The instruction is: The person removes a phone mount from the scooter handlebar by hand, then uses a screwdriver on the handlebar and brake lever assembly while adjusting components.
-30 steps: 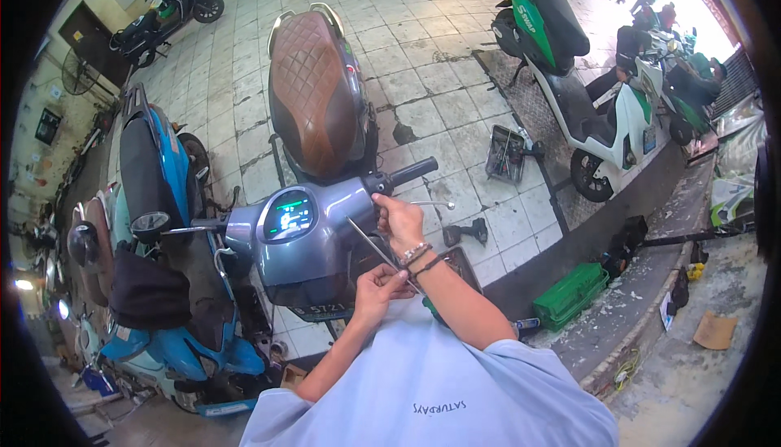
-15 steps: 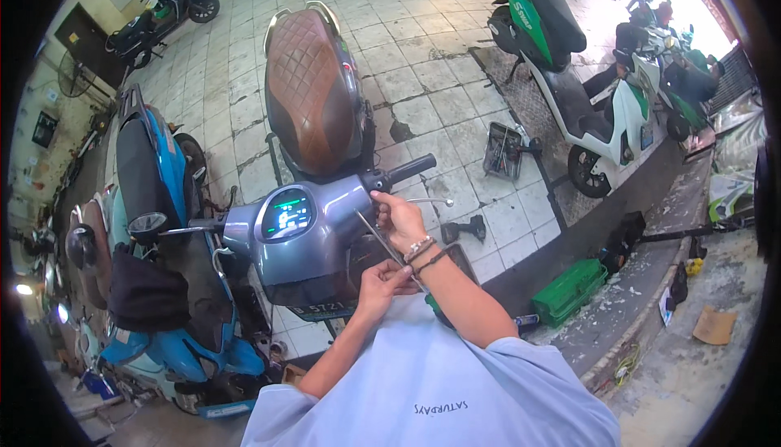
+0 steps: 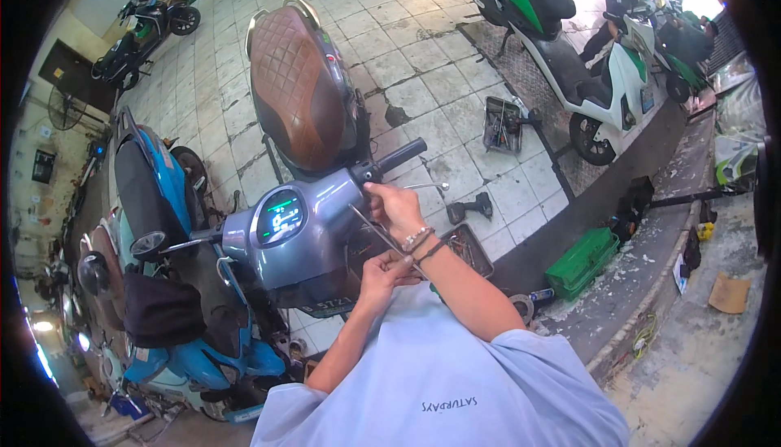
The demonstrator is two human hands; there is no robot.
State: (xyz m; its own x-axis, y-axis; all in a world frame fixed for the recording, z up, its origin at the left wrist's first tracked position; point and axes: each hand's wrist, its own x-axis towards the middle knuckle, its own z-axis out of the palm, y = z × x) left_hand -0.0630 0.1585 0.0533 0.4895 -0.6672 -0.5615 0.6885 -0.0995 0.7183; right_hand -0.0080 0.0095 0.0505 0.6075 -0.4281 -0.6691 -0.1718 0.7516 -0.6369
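- Pinches the thin metal rod (image 3: 378, 230) with the left hand (image 3: 381, 283), thumb and fingertips closed on it, below and to the right of the lit screen (image 3: 281, 218).
- Bends the right hand (image 3: 397, 209) in tight, to the right of the screen, thumb and finger close together. Might be gripping something small or only touching; cannot tell which, with the back of the hand in the way.
- Leans the rod up toward the grey cover (image 3: 327, 200), just right of the screen. Could scratch the shiny paint there, because of the hard top end so near.
- Could lose hold of the rod, from pinching with just the fingertips.
- Could snag the bracelets (image 3: 419, 238), low and right of the screen, from wearing them right beside the rod.
- Could bump the silver lever (image 3: 423, 186), off to the right of the screen, by pulling the right hand back fast.
- Could drop a small bit onto the tiled floor (image 3: 435, 134), up and right of the screen, and lose it in a crack.
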